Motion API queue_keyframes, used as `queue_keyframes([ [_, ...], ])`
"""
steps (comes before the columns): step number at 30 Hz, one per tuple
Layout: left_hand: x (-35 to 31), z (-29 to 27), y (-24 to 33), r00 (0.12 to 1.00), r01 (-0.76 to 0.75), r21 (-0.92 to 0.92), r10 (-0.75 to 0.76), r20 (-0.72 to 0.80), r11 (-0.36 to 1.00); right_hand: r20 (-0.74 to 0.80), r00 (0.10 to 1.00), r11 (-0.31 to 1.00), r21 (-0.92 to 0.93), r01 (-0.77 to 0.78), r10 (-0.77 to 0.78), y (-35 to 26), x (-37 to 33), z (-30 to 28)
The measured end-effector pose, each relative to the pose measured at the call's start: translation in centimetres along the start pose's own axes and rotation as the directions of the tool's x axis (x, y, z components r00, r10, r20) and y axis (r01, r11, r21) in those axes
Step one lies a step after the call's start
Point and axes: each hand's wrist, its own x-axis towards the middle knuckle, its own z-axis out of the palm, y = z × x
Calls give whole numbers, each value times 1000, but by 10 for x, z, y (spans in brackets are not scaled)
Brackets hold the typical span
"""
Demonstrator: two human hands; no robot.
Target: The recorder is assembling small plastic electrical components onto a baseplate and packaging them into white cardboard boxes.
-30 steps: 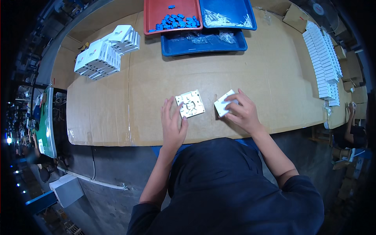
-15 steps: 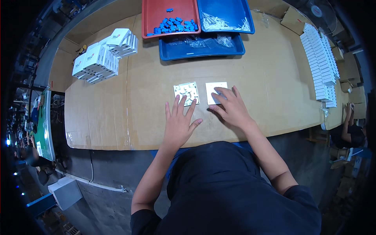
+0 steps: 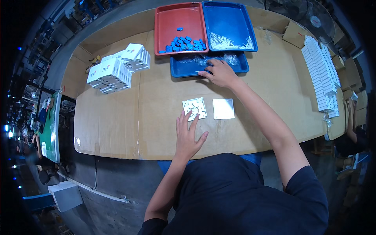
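My left hand [image 3: 189, 135] lies with fingers spread, its fingertips at the near edge of a white square plastic part [image 3: 194, 105] whose molded inner side faces up. Right of that part lies a smooth white square plate [image 3: 223, 109], touched by neither hand. My right hand [image 3: 220, 73] reaches over the front of the lower blue tray [image 3: 184, 70], fingers apart and bent, with nothing visible in them. Clear plastic bags [image 3: 230, 59] lie in this tray beyond the hand. Part of the tray is hidden by the hand.
A red tray [image 3: 180, 15] with blue pieces [image 3: 186, 44] and a blue tray [image 3: 229, 19] with white sticks [image 3: 223, 41] stand at the back. White boxes [image 3: 111, 72] are stacked at left; rows of white pieces [image 3: 319, 74] stand at right. Another person [image 3: 352, 135] is at far right.
My right hand has left the smooth white plate and moved forward to the lower blue tray. My left hand stays by the molded part. The whole view has shifted slightly.
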Motion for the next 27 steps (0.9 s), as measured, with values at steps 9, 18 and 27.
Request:
queue_keyframes([
  [9,8,-9,-1,959,115,-249,-173,-225,962,-145,984,906,423,-29,99,-22,-11,-46],
  [18,89,-47,42,918,335,-784,-369,146,522,240,969,223,943,-248,64,-95,-101,-88],
  [27,74,-31,50,859,160,-694,-446,-252,702,55,902,185,972,-147,428,-89,-126,-75],
])
